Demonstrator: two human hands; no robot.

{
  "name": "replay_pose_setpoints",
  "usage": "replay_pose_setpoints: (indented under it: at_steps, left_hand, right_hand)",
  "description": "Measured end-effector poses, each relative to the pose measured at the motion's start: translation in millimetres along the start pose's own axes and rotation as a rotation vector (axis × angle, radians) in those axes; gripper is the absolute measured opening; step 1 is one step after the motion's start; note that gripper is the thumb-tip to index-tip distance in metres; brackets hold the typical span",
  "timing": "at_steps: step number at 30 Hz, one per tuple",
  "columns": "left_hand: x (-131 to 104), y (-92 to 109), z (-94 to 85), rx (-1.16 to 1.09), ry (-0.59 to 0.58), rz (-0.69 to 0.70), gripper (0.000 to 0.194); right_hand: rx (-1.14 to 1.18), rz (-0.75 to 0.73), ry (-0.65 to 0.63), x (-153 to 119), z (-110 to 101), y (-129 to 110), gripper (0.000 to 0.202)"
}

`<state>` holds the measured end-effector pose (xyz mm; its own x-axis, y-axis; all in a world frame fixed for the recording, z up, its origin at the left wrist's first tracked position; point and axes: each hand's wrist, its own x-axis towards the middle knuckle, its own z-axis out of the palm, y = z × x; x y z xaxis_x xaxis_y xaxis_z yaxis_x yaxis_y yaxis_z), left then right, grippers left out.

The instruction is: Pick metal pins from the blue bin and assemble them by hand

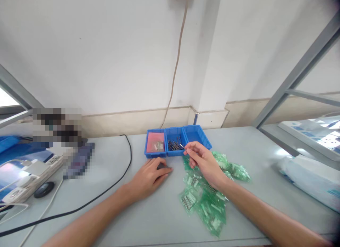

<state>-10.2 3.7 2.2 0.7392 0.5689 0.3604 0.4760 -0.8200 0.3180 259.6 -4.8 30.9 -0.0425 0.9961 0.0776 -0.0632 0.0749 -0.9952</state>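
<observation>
My right hand (203, 162) is closed in a pinch on a thin metal pin (182, 146), just over the right edge of the middle blue bin (175, 153). Inside that bin lies a heap of similar dark and shiny metal pins (174, 145). My left hand (151, 176) rests on the table in front of the bins, its fingers curled round a small dark object (160, 166) that they mostly hide. Beneath and beside my right hand spread green plastic bags (205, 201) and small clear packets (189, 199) with rod-like pieces in them.
The left blue bin (155, 155) holds a pink sheet and small packets; the right blue bin (198, 133) adjoins the middle one. A black cable (106, 187) crosses the table (159, 218). Leftward are a mouse (44, 189) and power strips; a white plastic package (310, 179) lies right.
</observation>
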Motion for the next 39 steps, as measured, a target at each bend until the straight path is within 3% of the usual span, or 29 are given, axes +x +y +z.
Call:
replay_pose_setpoints:
  at_steps: [4, 7, 13, 18, 31, 39]
  left_hand:
    - [1.2, 0.5, -0.7, 0.004, -0.015, 0.009, 0.032]
    - [2.6, 1.8, -3.0, 0.012, -0.028, 0.025, 0.031]
    - [3.6, 1.9, -3.4, 0.024, -0.043, 0.024, 0.031]
    - [2.6, 2.3, -3.4, 0.022, -0.026, 0.038, 0.031]
    - [1.2, -0.2, -1.9, -0.001, -0.026, 0.041, 0.029]
    - [-0.8, -0.9, 0.2, -0.025, 0.026, -0.015, 0.027]
  right_hand:
    - [-0.100, -0.024, -0.002, 0.9, -0.3, 1.9, 0.031]
    - [-0.250, -0.085, -0.031, -1.5, 0.7, 4.0, 0.025]
    - [-0.744, -0.346, -0.233, -10.2, 5.0, 9.0, 0.016]
    - [-0.989, -0.401, -0.328, -11.7, 8.9, 18.5, 0.008]
    - [-1.054, -0.391, -0.320, -10.6, 12.7, 20.7, 0.013]
    - [-0.694, -0.266, -0.127, -11.0, 10.1, 11.0, 0.025]
